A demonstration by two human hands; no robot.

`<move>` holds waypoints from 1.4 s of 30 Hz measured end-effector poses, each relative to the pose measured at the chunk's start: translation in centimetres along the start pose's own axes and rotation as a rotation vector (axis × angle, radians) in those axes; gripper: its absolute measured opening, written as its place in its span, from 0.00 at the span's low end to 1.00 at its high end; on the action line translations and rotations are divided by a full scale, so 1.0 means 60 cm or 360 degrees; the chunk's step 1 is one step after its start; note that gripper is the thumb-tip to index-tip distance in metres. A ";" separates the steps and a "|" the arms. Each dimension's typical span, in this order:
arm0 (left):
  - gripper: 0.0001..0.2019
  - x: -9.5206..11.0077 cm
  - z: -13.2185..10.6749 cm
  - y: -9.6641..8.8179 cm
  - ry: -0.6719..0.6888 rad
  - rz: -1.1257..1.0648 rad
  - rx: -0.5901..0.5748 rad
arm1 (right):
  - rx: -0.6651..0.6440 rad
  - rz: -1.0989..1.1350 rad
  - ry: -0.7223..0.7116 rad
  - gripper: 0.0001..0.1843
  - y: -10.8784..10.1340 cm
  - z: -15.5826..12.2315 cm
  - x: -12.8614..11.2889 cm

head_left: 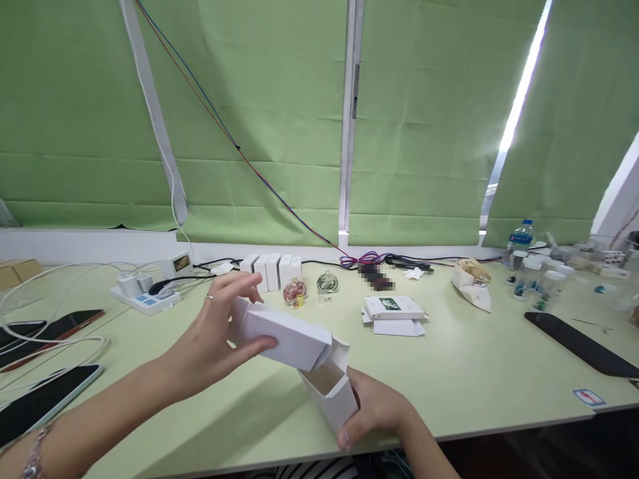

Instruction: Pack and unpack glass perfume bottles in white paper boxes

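Your left hand (210,334) pinched a white box (284,336) between thumb and fingers, its free end jutting rightward, at the mouth of the open carton (337,407) your right hand (375,403) clasped.

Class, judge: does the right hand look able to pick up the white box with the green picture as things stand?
Probably not: the right hand is busy gripping the open white box, though nothing appears to cover the pictured box.

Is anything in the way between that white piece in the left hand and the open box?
Nothing visible: the white piece has its near end at the mouth of the box, beside a raised flap.
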State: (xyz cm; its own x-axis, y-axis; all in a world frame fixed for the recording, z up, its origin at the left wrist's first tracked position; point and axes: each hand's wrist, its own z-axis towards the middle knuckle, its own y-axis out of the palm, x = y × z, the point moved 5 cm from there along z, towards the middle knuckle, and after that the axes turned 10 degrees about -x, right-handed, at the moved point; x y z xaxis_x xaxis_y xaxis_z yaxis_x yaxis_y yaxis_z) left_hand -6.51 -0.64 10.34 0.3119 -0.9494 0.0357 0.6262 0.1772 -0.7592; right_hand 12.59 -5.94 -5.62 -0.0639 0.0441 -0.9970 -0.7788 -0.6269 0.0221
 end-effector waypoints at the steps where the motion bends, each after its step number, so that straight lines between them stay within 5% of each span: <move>1: 0.33 -0.006 -0.005 0.001 -0.0091 -0.0015 0.0021 | 0.0014 0.0000 0.0000 0.60 -0.001 0.000 0.000; 9: 0.24 -0.019 -0.020 0.004 -0.0417 -0.0155 -0.0114 | 0.0035 0.0001 -0.0052 0.55 -0.001 -0.001 -0.004; 14: 0.09 -0.005 0.003 -0.010 -0.0215 -0.0108 -0.0310 | 0.0027 -0.0027 -0.0078 0.56 -0.001 -0.002 -0.006; 20: 0.15 0.023 0.048 -0.038 0.0054 0.0030 -0.0642 | 0.0010 0.0007 -0.0119 0.54 -0.001 -0.001 -0.007; 25: 0.16 0.059 0.078 -0.025 0.0145 0.0023 -0.0970 | -0.0022 -0.0002 -0.0175 0.55 0.006 0.000 -0.018; 31: 0.22 0.068 0.097 -0.011 0.0016 -0.0055 -0.0773 | -0.0004 -0.0004 -0.0172 0.55 0.003 0.000 -0.014; 42: 0.22 0.031 0.091 -0.016 -0.0113 -0.0238 -0.0770 | 0.0018 0.0032 -0.0169 0.53 -0.003 -0.002 -0.007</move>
State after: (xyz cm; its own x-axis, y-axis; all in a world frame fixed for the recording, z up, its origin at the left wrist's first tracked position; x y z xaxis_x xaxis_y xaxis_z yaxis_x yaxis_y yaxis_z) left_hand -2.66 -1.16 14.67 0.3027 -0.9322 0.1982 0.2705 -0.1154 -0.9558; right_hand 12.84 -5.94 -5.21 -0.1448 0.1142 -0.9828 -0.7837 -0.6196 0.0435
